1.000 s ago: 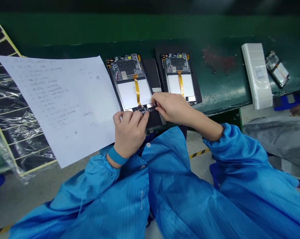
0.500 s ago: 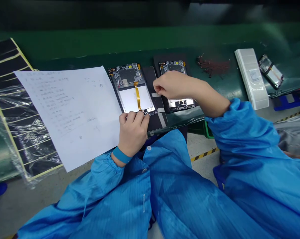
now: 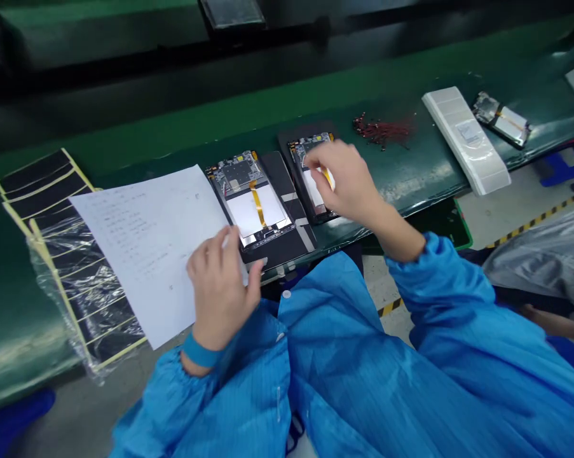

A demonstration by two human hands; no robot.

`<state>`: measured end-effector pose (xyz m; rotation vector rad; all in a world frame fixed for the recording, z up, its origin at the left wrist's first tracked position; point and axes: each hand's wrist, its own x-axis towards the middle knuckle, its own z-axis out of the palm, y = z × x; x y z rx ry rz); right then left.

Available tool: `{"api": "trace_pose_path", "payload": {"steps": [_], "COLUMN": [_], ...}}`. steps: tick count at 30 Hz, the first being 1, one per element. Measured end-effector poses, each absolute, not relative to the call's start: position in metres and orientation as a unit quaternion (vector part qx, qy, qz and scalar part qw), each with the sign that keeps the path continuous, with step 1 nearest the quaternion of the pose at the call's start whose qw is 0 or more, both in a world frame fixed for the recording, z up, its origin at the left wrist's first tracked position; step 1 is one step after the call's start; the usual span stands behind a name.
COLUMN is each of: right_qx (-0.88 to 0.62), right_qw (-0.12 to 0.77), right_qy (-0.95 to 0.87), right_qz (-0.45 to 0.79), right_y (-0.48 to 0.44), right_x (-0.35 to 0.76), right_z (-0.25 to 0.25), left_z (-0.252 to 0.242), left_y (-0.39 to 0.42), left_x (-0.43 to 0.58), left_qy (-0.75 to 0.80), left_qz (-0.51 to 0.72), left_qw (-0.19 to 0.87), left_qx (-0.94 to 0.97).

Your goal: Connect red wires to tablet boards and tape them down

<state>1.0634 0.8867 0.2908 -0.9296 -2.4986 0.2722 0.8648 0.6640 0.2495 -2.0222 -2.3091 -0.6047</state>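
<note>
I work over the right tablet (image 3: 300, 149), which lies open-backed on the green bench (image 3: 410, 181), just right of the left tablet (image 3: 270, 215) and closer to the far edge. My right hand (image 3: 348, 181) hovers on it with the fingers bunched together, the tips close to its orange ribbon (image 3: 327, 176). I cannot tell if they pinch anything. My left hand (image 3: 220, 286) is loosely curled and holds nothing I can see. It rests on the near right corner of the paper (image 3: 143, 235), with the thumb beside the left tablet's near corner. To do this well, I judge the right fingertips should touch lightly and stay on the ribbon or the bare frame, off the circuit board at the far end. The left hand would serve better steadying the tablet's frame than lying on the paper. The right tablet looks thin and flat: a dark frame, a small grey board at its far end, a pale panel in the middle and the ribbon running down it, mostly hidden under my hand. Farther right lie red scraps (image 3: 382, 130) and a white pack (image 3: 465, 140); black strips (image 3: 43, 181) sit far left.
</note>
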Motion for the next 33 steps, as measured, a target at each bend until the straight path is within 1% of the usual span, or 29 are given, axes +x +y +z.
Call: {"api": "trace_pose_path", "payload": {"steps": [2, 4, 6, 7, 10, 13, 20, 22, 24, 25, 27, 28, 30, 31, 33], "right_qx": [-0.388, -0.406, -0.409, -0.412, -0.441, -0.471, -0.504, -0.506, -0.487, -0.467, -0.397, -0.349, -0.256, -0.229, -0.231], "right_qw": [0.188, 0.127, 0.089, 0.084, 0.102, 0.126, 0.179, 0.208, 0.256, 0.279, 0.294, 0.281, 0.219, 0.183, 0.126], "right_qy": [-0.886, -0.870, -0.863, -0.861, -0.849, -0.832, -0.809, -0.809, -0.810, -0.809, -0.808, -0.806, -0.795, -0.787, -0.759], "right_qz": [0.172, 0.247, 0.282, 0.285, 0.273, 0.266, 0.242, 0.215, 0.204, 0.222, 0.320, 0.387, 0.503, 0.543, 0.595], "right_y": [0.854, 0.821, 0.793, 0.782, 0.769, 0.776, 0.809, 0.812, 0.807, 0.802, 0.787, 0.778, 0.762, 0.757, 0.754], "right_x": [1.095, 1.113, 1.117, 1.115, 1.108, 1.109, 1.147, 1.151, 1.144, 1.137, 1.113, 1.097, 1.062, 1.044, 1.008], "right_z": [0.271, 0.251, 0.236, 0.230, 0.219, 0.213, 0.200, 0.204, 0.212, 0.218, 0.229, 0.234, 0.239, 0.239, 0.234], "left_z": [0.249, 0.245, 0.242, 0.241, 0.244, 0.246, 0.225, 0.229, 0.240, 0.247, 0.261, 0.268, 0.279, 0.283, 0.285], "left_y": [0.668, 0.678, 0.689, 0.693, 0.702, 0.710, 0.742, 0.738, 0.721, 0.708, 0.675, 0.656, 0.620, 0.604, 0.580], "left_x": [0.851, 0.842, 0.839, 0.838, 0.841, 0.849, 0.894, 0.900, 0.888, 0.875, 0.833, 0.807, 0.752, 0.726, 0.685], "left_qy": [-0.762, -0.775, -0.785, -0.792, -0.813, -0.816, -0.772, -0.751, -0.735, -0.737, -0.774, -0.805, -0.872, -0.902, -0.945], "left_qz": [-0.176, -0.148, -0.135, -0.136, -0.155, -0.172, -0.244, -0.251, -0.249, -0.243, -0.223, -0.210, -0.172, -0.149, -0.144], "left_qw": [-0.031, -0.079, -0.110, -0.119, -0.146, -0.166, -0.169, -0.144, -0.086, -0.050, 0.023, 0.054, 0.093, 0.084, -0.003], "left_qx": [-0.622, -0.610, -0.595, -0.583, -0.542, -0.526, -0.562, -0.593, -0.625, -0.628, -0.593, -0.553, -0.449, -0.395, -0.292]}}
